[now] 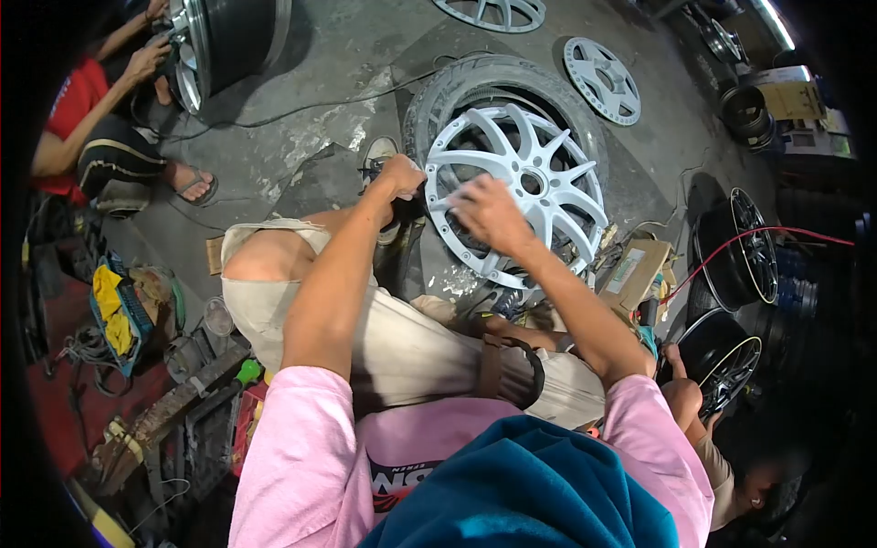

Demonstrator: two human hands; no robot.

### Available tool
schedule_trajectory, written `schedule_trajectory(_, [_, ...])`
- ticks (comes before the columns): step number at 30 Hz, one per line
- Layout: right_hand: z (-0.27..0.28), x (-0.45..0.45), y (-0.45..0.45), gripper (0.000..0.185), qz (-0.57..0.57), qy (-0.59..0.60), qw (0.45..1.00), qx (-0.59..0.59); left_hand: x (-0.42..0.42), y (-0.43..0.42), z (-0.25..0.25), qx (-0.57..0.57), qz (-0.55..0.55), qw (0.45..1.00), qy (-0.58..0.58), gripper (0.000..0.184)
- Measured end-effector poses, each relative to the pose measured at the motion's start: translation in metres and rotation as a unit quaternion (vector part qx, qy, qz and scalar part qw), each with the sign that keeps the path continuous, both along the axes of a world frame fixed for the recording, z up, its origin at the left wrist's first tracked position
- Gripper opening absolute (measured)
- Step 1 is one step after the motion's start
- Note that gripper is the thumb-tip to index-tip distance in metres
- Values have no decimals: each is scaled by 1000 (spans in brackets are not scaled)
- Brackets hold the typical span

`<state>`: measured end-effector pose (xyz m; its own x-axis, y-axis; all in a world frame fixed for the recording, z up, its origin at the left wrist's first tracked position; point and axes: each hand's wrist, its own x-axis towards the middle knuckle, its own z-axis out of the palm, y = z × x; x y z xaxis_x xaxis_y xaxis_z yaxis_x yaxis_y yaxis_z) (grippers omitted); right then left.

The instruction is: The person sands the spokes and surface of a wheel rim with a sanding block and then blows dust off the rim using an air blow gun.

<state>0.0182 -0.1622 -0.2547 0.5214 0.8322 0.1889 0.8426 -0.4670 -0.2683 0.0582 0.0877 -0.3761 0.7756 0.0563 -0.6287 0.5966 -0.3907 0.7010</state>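
A pale grey, multi-spoke alloy wheel face [577,198] lies tilted on a worn tyre [434,96] in front of my knees. My left hand [402,176] is closed at its left edge, fingers curled against the outer lip. Over the left spokes is my right hand [489,212], its fingers bent and smeared by motion. Whether anything is under those fingers cannot be made out. Bolt holes run around the wheel's lip and its hub. My right hand and forearm hide part of the lower-left spokes.
Two more grey wheel faces [601,80] lie on the floor beyond the tyre. At upper left a person in a red shirt handles a large wheel [239,46]. Black wheels [735,247] stand at right near a red hose [708,260] and another person. Tools and a blue basket [137,324] are at left.
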Motion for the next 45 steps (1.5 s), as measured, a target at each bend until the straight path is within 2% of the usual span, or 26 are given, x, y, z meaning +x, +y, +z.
schedule_trajectory(2, [-5,-13,42,22,32,-30,994,-102,-9,5,17,3,-22,1000,-6,33])
schedule_trajectory(4, [-10,-13,57,22,38,-36,991,-125,-10,5,25,3,-45,999,-16,34])
schedule_trajectory(6, [-12,-10,49,21,41,-42,987,-153,-7,2,31,104,-81,990,-39,35])
schedule_trajectory(8, [-9,-8,10,22,-14,-54,998,-8,-7,-1,56,90,-89,990,-69,34])
schedule_trajectory(9, [-1,-8,-9,24,-69,-48,996,28,-6,-5,70,121,-103,984,-77,35])
schedule_trajectory(12, [-16,1,-64,29,-270,70,960,38,-5,-12,75,159,-138,973,-95,36])
schedule_trajectory(16, [-29,-5,-44,24,-279,65,951,118,-8,-21,89,91,-165,980,-66,31])
schedule_trajectory(18, [-9,-25,3,18,-199,-15,976,88,-10,-27,90,77,-184,978,-62,28])
schedule_trajectory(20, [-6,-31,23,18,-152,4,987,52,-9,-30,87,162,-207,959,-104,25])
schedule_trajectory(22, [-3,-27,13,21,-143,12,988,47,-13,-26,87,126,-213,962,-112,26])
schedule_trajectory(24, [-11,-14,-20,18,-185,-25,977,103,-11,-29,87,81,-213,966,-120,27])
schedule_trajectory(26, [-22,7,-64,18,-269,42,957,98,-5,-41,85,106,-293,941,-130,28])
schedule_trajectory(27, [-20,13,-77,18,-269,43,957,96,-1,-51,91,132,-344,924,-103,27])
schedule_trajectory(30, [-8,29,-85,19,-296,45,951,77,-12,-78,91,175,-369,899,-161,29])
schedule_trajectory(32, [-9,35,-68,20,-299,10,947,118,-29,-96,117,192,-330,905,-187,28])
schedule_trajectory(33, [-12,39,-59,22,-311,-8,945,101,-33,-103,98,203,-309,905,-210,26])
schedule_trajectory(37, [-26,64,-36,25,-296,-48,950,89,-45,-98,94,157,-248,927,-233,30])
schedule_trajectory(39, [-31,85,-31,25,-266,-58,959,85,-44,-97,78,99,-237,929,-266,40])
schedule_trajectory(42, [-37,122,-22,24,-230,-59,970,57,-32,-95,76,89,-272,918,-274,51])
schedule_trajectory(45, [-44,163,-6,24,-162,-85,983,-4,-36,-99,72,121,-253,916,-287,60])
